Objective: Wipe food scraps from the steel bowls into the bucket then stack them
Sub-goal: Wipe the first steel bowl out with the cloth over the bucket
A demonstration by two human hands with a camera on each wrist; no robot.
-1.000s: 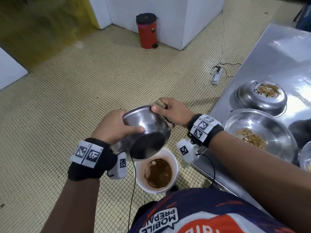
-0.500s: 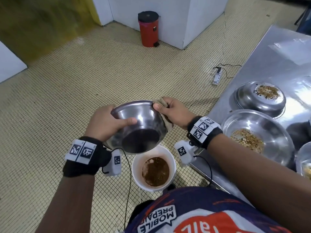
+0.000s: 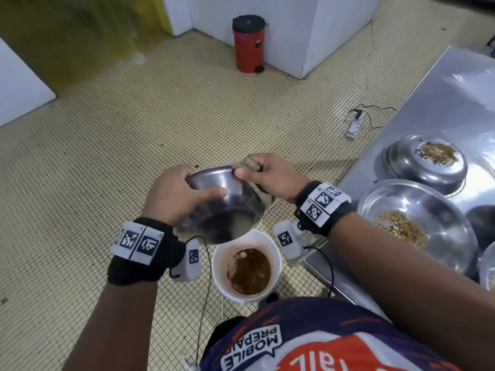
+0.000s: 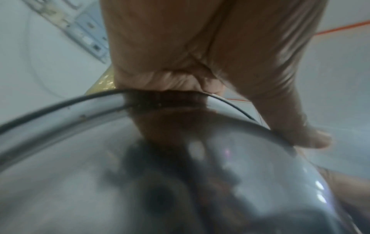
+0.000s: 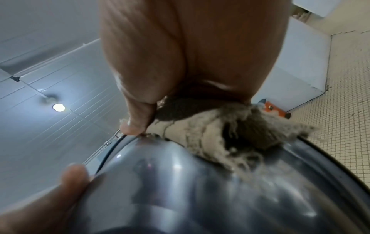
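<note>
A steel bowl (image 3: 227, 207) is held tilted above the white bucket (image 3: 246, 271), which holds brown scraps. My left hand (image 3: 182, 194) grips the bowl's left rim, its thumb lying on the outer wall (image 4: 300, 136). At the bowl's far right rim my right hand (image 3: 267, 175) clutches a frayed beige cloth (image 5: 220, 134), with the thumb on the rim. The bowl's outside (image 5: 200, 190) fills both wrist views. Its inside faces away from me and is hidden.
On the steel table (image 3: 442, 103) at right sit a wide bowl with scraps (image 3: 415, 223), an upturned bowl topped with scraps (image 3: 426, 162) and the edge of another bowl (image 3: 487, 266). A red pedal bin (image 3: 249, 44) and a power strip (image 3: 355, 124) are on the tiled floor.
Both hands have turned the bowl so that its mouth tips further away from me. The right hand with the cloth has stayed at the far rim.
</note>
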